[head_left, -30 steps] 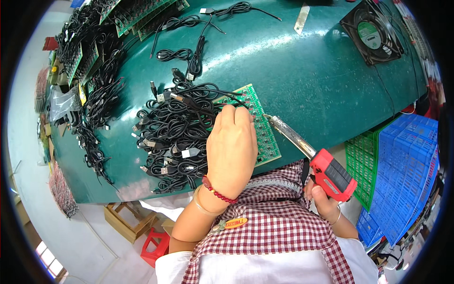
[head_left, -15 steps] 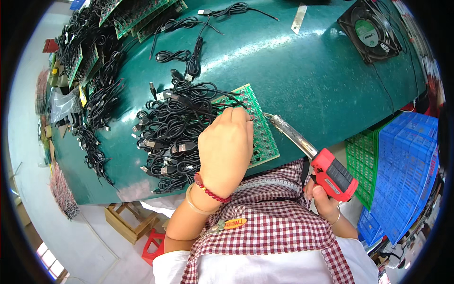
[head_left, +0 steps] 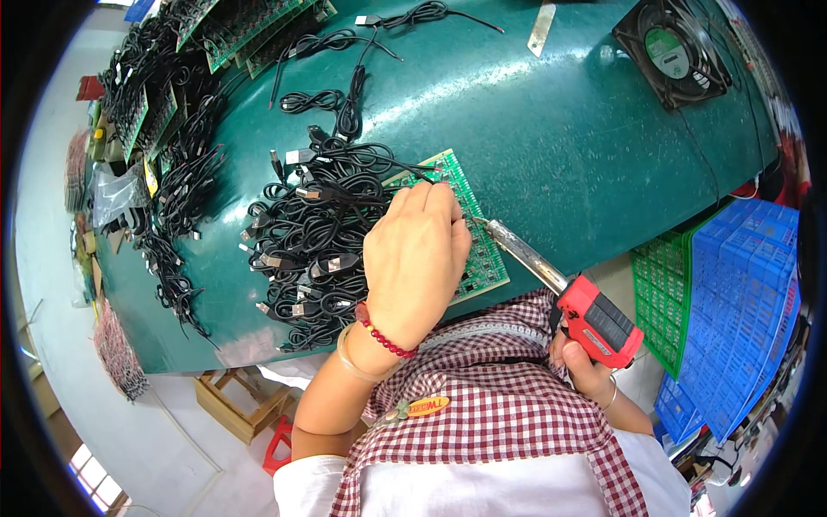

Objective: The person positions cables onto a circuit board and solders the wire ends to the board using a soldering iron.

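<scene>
A green circuit board (head_left: pixel 488 258) lies on the table in front of me, partly covered by my left hand (head_left: pixel 416 250). That hand is closed over the board, knuckles up. Its fingertips are hidden, so what they pinch cannot be seen. A black cable end runs over the board's far side toward the fingers. My right hand (head_left: pixel 587 369) is wrapped round the red and black handle of a soldering iron (head_left: pixel 600 320). The iron's metal shaft points left and away, its tip at the board's right edge near my left fingers. Coiled black USB cables (head_left: pixel 314 224) are heaped left of the board.
More cables (head_left: pixel 185 181) and stacked circuit boards (head_left: pixel 250 34) fill the table's far left. A few loose cables (head_left: pixel 349 103) lie beyond the heap. At the far right stands a black fan (head_left: pixel 670 53). Blue crates (head_left: pixel 736 293) and a green crate (head_left: pixel 663 302) sit beside the table.
The soldering iron has shifted a little left, its tip now closer to my left fingers and over the board's edge. My left hand has turned slightly and stays over the board.
</scene>
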A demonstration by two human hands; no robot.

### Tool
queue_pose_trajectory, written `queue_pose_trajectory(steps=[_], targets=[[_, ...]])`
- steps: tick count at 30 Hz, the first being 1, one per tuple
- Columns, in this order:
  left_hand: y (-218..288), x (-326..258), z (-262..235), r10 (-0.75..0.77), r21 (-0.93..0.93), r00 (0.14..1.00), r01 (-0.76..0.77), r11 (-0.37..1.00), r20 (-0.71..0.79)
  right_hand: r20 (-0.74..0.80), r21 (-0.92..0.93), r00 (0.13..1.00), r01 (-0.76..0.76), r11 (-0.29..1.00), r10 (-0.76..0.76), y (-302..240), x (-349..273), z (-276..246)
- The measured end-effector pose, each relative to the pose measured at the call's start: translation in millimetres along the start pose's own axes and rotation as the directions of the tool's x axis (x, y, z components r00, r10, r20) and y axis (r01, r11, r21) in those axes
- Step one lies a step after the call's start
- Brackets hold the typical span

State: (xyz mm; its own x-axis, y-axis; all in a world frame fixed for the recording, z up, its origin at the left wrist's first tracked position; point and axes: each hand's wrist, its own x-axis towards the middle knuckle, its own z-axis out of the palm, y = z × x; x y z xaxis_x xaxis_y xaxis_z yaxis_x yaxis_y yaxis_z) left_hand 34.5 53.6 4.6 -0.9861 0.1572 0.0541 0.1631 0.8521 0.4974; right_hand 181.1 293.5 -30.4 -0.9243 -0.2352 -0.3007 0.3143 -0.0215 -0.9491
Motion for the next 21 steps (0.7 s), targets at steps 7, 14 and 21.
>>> queue_pose_trajectory(steps=[7,14,21], targets=[[1,0,5,-0.010,0.038,1.000,0.011,0.999,-0.024,-0.055,0.138,0.993,-0.097,0.986,0.105,-5,-1,3],[1,2,3,0.004,0.056,1.000,-0.004,0.998,0.007,0.021,-0.053,0.996,-0.082,0.995,0.083,4,-1,-3],[2,3,2,0.023,0.085,1.000,-0.024,0.996,0.017,-0.065,0.111,0.994,-0.081,0.991,0.089,-2,-3,5]])
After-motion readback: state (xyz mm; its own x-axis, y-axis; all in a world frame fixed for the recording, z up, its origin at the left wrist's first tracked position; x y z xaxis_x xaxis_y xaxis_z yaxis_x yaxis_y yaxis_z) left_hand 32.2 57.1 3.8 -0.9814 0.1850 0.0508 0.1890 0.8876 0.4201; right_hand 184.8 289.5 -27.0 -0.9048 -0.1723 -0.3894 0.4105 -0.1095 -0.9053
